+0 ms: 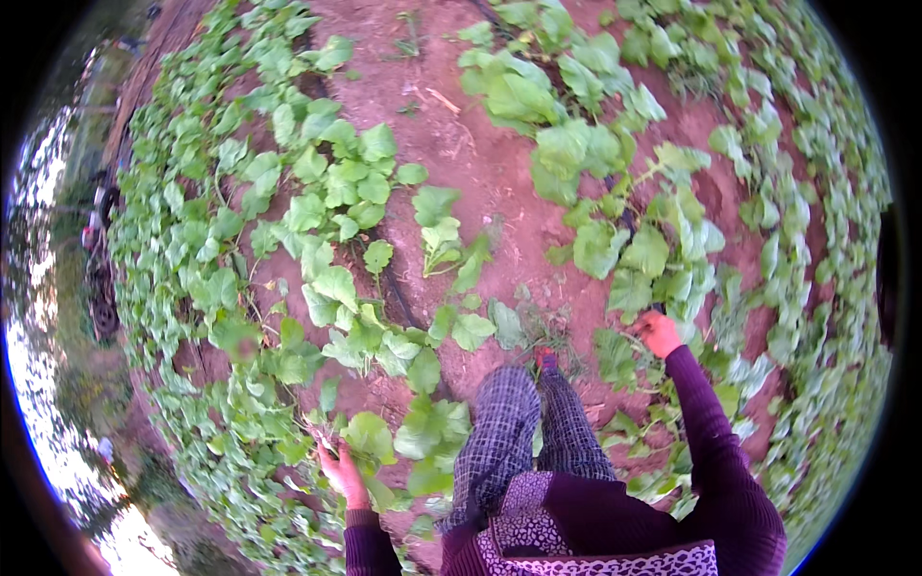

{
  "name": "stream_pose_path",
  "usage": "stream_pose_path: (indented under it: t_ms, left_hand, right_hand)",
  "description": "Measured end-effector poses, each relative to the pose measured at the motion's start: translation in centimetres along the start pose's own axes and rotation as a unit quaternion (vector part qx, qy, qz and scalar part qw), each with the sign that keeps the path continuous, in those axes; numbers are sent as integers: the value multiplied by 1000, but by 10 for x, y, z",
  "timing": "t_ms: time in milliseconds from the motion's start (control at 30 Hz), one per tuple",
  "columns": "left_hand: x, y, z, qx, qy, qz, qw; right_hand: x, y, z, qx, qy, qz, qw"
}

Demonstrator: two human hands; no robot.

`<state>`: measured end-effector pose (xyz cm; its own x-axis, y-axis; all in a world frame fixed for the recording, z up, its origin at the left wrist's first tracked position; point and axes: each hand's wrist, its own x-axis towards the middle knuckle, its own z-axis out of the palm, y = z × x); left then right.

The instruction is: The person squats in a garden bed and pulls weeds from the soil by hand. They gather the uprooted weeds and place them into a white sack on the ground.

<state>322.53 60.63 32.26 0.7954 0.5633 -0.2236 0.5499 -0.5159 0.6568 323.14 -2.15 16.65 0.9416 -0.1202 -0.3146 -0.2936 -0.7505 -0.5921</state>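
My left hand (pixel 343 477) is low on the left side, closed around a bunch of pulled greens (pixel 369 436). Thin pale stems or roots (pixel 323 430) stick out past its fingers. On the other side, my right hand (pixel 657 334) reaches down into a row of broad-leaved crop plants (pixel 646 252). Its fingers are bent and close together at the base of the leaves. Foliage and blur hide whether they grip a stem.
Reddish bare soil (pixel 497 173) runs between leafy rows. Black drip hoses (pixel 400 295) lie along them. Loose weeds (pixel 544 327) lie by my foot (pixel 546 358). Another leafy row (pixel 771 209) stands at right. A wheeled machine (pixel 104 317) stands beyond the left edge of the field.
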Motion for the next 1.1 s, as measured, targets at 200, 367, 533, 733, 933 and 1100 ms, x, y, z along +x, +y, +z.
stream_pose_path:
  t_ms: [200, 367, 533, 733, 933, 1100]
  left_hand:
    - [-39, -35, 31, 47, 125, -20, 991]
    - [-48, -81, 90, 69, 184, -161, 967]
    - [11, 32, 160, -22, 156, -100, 982]
    - [69, 104, 173, -35, 137, -127, 982]
    - [121, 183, 189, -157, 273, -177, 933]
    - [132, 239, 195, -423, 457, -288, 727]
  right_hand:
    - [85, -82, -33, 52, -112, 15, 992]
    - [159, -139, -83, 20, -239, -1, 971]
    - [240, -150, -139, -64, -286, 11, 956]
    - [367, -206, -133, -72, -251, -104, 960]
    - [511, -227, -116, -176, -253, -232, 923]
    - [593, -334, -64, -236, -371, -300, 847]
